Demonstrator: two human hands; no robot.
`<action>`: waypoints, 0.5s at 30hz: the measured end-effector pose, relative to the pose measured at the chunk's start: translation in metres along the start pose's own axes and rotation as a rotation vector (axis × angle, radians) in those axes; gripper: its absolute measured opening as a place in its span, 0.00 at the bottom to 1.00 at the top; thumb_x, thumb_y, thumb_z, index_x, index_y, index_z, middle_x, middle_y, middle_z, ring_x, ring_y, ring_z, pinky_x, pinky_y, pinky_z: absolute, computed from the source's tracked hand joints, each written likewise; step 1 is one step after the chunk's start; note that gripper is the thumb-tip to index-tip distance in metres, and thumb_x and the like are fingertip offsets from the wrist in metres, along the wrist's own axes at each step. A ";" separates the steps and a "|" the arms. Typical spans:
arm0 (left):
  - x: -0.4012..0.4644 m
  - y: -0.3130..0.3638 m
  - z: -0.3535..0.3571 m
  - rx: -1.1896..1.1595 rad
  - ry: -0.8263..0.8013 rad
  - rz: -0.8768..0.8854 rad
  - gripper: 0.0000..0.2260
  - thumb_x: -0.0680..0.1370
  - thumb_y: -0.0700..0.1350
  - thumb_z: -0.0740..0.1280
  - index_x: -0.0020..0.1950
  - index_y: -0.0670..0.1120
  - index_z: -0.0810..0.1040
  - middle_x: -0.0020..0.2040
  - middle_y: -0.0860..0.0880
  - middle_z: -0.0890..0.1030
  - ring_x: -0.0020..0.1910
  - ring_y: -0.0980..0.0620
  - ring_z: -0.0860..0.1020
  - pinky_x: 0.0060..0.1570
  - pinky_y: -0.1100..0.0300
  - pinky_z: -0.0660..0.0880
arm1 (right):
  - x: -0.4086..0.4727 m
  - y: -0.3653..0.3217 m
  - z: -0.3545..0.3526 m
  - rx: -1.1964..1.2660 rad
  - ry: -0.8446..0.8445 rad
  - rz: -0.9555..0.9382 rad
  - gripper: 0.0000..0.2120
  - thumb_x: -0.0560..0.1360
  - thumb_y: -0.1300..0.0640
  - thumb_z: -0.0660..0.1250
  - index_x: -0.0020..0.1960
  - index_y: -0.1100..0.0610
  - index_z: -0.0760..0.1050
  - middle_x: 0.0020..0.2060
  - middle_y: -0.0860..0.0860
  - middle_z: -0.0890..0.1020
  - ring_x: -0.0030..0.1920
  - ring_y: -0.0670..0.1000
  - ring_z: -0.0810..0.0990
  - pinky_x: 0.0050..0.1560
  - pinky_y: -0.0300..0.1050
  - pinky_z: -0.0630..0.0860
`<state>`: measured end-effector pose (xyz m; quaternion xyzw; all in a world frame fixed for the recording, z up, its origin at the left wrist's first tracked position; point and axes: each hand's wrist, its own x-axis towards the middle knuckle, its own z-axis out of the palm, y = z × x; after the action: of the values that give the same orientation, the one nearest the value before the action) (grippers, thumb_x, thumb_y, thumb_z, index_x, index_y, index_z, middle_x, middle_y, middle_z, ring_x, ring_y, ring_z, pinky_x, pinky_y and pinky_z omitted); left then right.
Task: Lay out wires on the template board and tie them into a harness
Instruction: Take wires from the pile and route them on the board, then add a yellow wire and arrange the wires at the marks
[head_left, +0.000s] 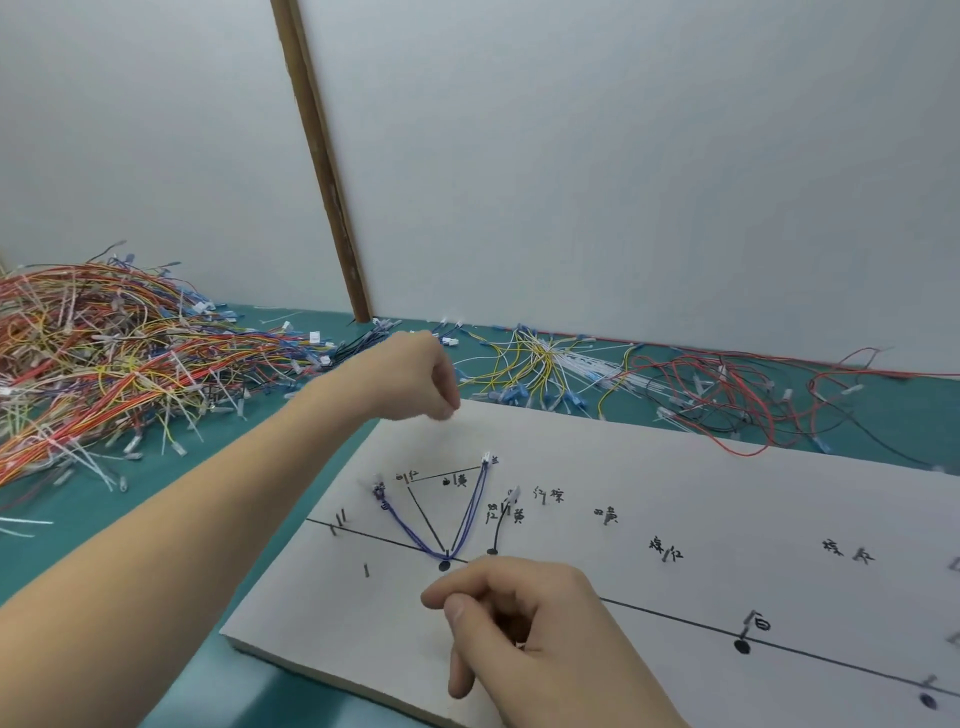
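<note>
While the white template board (649, 519) is lying on the green table (171, 499), blue wires (457, 514) are sitting on it in a V, bending round a peg at the black dot. Beyond that V the left hand (410, 379) is hovering with fingers curled; whether it is pinching anything cannot be told. Nearer than the V, the right hand (524, 618) is resting loosely curled, gripping nothing visible. Left of the board a wire heap (104, 353) is sprawling.
</note>
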<state>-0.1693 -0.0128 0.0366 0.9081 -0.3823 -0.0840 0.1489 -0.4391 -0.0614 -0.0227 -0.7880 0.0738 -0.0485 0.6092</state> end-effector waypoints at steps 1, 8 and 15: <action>0.013 0.008 0.005 -0.024 0.049 0.015 0.05 0.72 0.42 0.75 0.41 0.53 0.86 0.34 0.58 0.83 0.34 0.56 0.81 0.31 0.66 0.73 | 0.002 0.001 -0.002 0.032 0.019 0.010 0.11 0.80 0.54 0.64 0.51 0.40 0.82 0.33 0.47 0.86 0.27 0.42 0.70 0.35 0.29 0.69; 0.093 0.039 0.058 -0.110 0.236 -0.037 0.08 0.78 0.43 0.68 0.50 0.43 0.86 0.48 0.43 0.86 0.49 0.43 0.83 0.51 0.51 0.81 | 0.017 0.009 -0.014 0.195 0.188 0.079 0.14 0.81 0.58 0.64 0.47 0.42 0.83 0.27 0.51 0.83 0.23 0.43 0.70 0.30 0.31 0.67; 0.125 0.039 0.076 -0.135 0.209 -0.075 0.09 0.77 0.52 0.74 0.43 0.46 0.85 0.42 0.46 0.85 0.45 0.45 0.83 0.50 0.50 0.81 | 0.026 0.017 -0.017 0.254 0.240 0.156 0.12 0.79 0.58 0.63 0.46 0.47 0.84 0.27 0.50 0.82 0.23 0.42 0.72 0.32 0.32 0.70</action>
<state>-0.1292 -0.1439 -0.0270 0.9134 -0.3239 -0.0198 0.2456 -0.4176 -0.0858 -0.0352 -0.6851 0.2000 -0.1040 0.6927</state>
